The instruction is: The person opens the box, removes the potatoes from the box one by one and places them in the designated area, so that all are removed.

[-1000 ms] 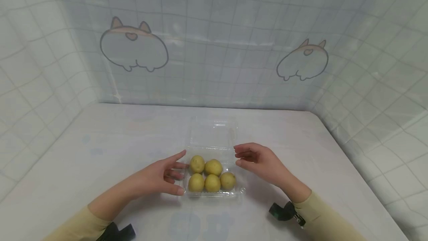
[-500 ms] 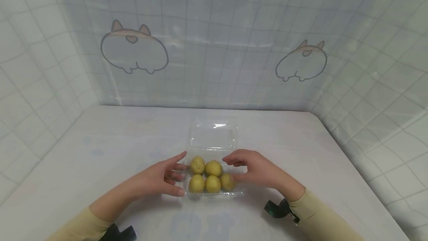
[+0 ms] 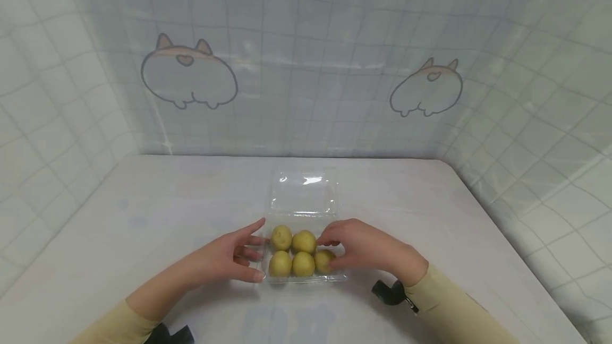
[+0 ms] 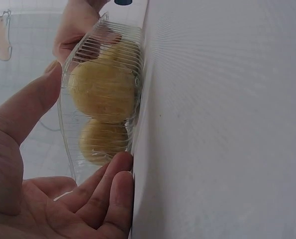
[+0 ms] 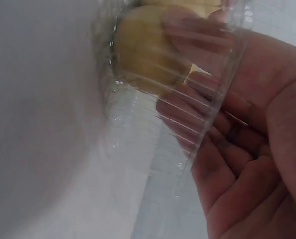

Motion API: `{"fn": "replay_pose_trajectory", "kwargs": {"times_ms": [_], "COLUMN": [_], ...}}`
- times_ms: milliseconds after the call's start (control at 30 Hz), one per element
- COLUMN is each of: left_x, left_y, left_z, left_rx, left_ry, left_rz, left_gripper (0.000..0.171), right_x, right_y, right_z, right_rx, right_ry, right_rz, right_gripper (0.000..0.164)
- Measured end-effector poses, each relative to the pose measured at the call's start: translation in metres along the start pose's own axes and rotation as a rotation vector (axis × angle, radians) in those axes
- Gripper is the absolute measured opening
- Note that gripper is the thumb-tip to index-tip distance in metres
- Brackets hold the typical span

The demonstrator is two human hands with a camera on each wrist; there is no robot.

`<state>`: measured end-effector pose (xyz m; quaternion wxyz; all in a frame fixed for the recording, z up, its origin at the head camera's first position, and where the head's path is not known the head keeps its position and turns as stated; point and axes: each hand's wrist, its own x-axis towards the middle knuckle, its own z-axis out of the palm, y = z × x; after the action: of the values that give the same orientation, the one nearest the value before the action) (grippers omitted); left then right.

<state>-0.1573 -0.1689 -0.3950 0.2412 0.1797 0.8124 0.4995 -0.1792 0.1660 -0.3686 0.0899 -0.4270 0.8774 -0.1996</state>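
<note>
A clear plastic clamshell box lies with its lid folded back on the table. Several round yellow fruits fill most of its base; their exact kind is unclear. Alongside the box's left wall, my left hand has its fingers spread; in the left wrist view the thumb and fingertips reach the clear wall. My right hand reaches inside from the right and pinches the front-right fruit. Through the ribbed plastic in the right wrist view, the thumb lies against that fruit, with fingertips on its other side.
The transparent lid extends toward the back, flat on the white tabletop. A tiled sheet with cartoon animals forms the back wall and both sides. Black straps with devices sit on both wrists.
My right hand has moved left and down from beside the box into it, and its thumb and fingers have closed round the front-right fruit. The left hand stays nearly still.
</note>
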Motion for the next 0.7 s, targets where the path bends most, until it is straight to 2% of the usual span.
{"fn": "replay_pose_trajectory", "kwargs": {"times_ms": [167,467,567,700], "left_x": [0.0,0.0,0.0,0.001], "left_y": [0.0,-0.001,-0.001,-0.001], "left_z": [0.0,0.001,0.002,0.003], "left_rx": [0.0,0.0,0.006,0.011], "left_ry": [-0.003,-0.006,-0.004,-0.005], "left_rz": [0.01,0.016,0.021,0.023], "left_gripper": [0.106,0.105,0.105,0.105], "right_x": [0.005,0.007,0.007,0.004], "right_y": [-0.006,-0.011,-0.009,-0.002], "right_z": [-0.001,-0.001,-0.001,-0.003], "right_rx": [-0.101,-0.132,-0.124,-0.01], "right_ry": [-0.013,-0.056,-0.045,-0.006], "right_rz": [-0.043,0.002,-0.006,-0.003], "right_gripper": [0.028,0.029,0.027,0.029]}}
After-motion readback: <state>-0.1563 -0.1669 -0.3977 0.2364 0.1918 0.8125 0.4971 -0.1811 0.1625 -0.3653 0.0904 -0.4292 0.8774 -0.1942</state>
